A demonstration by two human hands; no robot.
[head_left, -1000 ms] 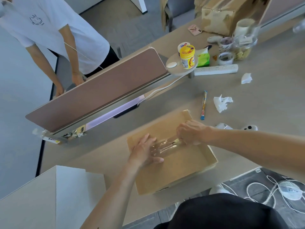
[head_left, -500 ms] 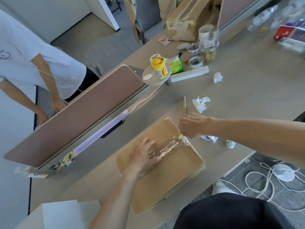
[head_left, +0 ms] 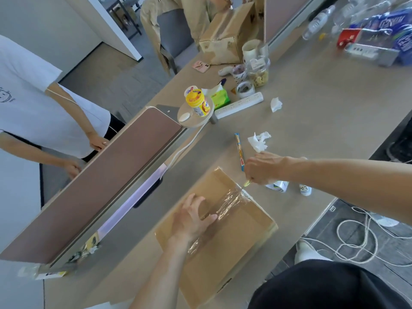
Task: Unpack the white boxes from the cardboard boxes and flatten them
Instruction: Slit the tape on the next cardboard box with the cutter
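Observation:
A closed brown cardboard box (head_left: 236, 244) lies on the table in front of me, with a strip of clear tape (head_left: 229, 202) running along its top seam. My left hand (head_left: 191, 217) presses flat on the box top, fingers spread over the tape. My right hand (head_left: 263, 168) is at the box's far right edge, pinching a small yellow-green tool (head_left: 247, 183) whose tip touches the end of the tape. No white boxes are in view.
A candy stick (head_left: 239, 152), crumpled tissue (head_left: 258, 140) and two small white bottles (head_left: 278, 186) lie by my right hand. A desk divider (head_left: 100, 175) runs along the left, with a person in a white shirt behind it. Another cardboard box (head_left: 227, 41) stands far back.
My right hand has drawn the tool along the tape from the middle of the box top to its right edge. My left hand has stayed pressing on the box.

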